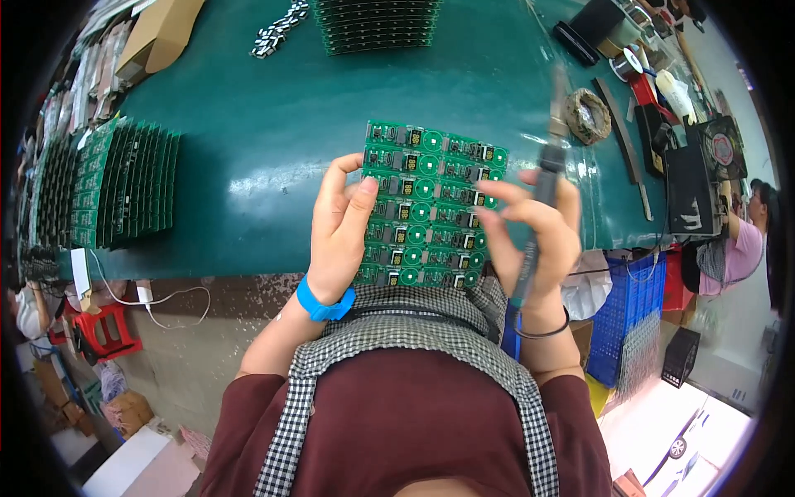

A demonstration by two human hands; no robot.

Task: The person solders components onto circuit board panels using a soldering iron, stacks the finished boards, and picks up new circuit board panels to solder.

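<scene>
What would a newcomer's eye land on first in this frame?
Probably the green circuit board panel at centre, over the teal work mat, with the left hand on its left edge. The right hand at its right edge holds a dark pen-like tool upright. At far left, a fanned stack of similar green boards stands on edge.

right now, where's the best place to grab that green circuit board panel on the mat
Probably by the bare left edge of the green circuit board panel, coming from the left as the left hand does: it is thin and flat, and the right hand with its dark tool crowds the right edge.
</scene>
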